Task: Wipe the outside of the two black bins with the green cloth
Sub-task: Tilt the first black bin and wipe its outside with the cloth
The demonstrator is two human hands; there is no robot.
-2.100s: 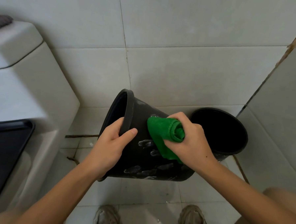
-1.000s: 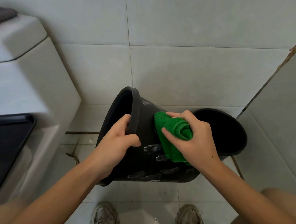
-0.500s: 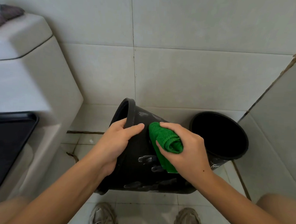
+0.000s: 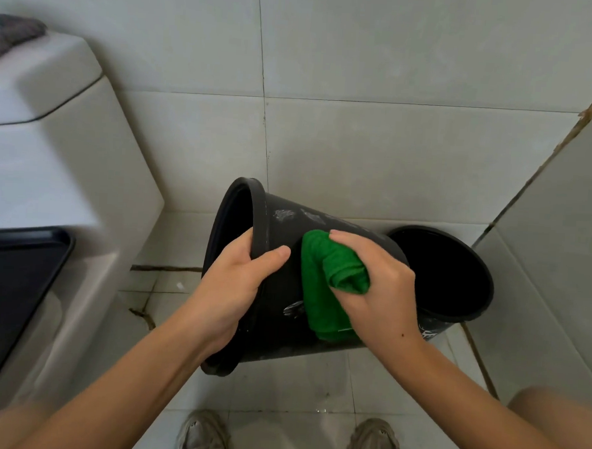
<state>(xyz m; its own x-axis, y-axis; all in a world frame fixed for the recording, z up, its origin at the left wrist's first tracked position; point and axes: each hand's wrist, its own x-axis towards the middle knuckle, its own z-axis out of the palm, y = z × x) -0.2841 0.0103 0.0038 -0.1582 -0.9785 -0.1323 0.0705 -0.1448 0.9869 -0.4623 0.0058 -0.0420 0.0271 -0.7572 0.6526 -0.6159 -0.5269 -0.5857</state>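
Observation:
A black bin (image 4: 284, 220) with pale marks on its wall is held tipped on its side above the floor, its mouth facing left. My left hand (image 4: 231, 286) grips its rim, fingers inside and thumb outside. My right hand (image 4: 380, 287) holds a bunched green cloth (image 4: 325, 287) against the bin's outer wall. The second black bin (image 4: 456, 277) stands upright on the floor behind it to the right, in the corner, partly hidden by my right hand and the first bin.
A white toilet tank (image 4: 51, 149) with a dark cloth (image 4: 13, 34) on its lid fills the left side, with a black toilet lid (image 4: 10, 288) below it. Tiled walls stand behind and at the right. My two shoes (image 4: 204, 436) are at the bottom edge.
My right hand has slid the cloth up and down the tipped bin's wall. My left hand shifted its grip on the rim, and the bin's tilt and height changed a little.

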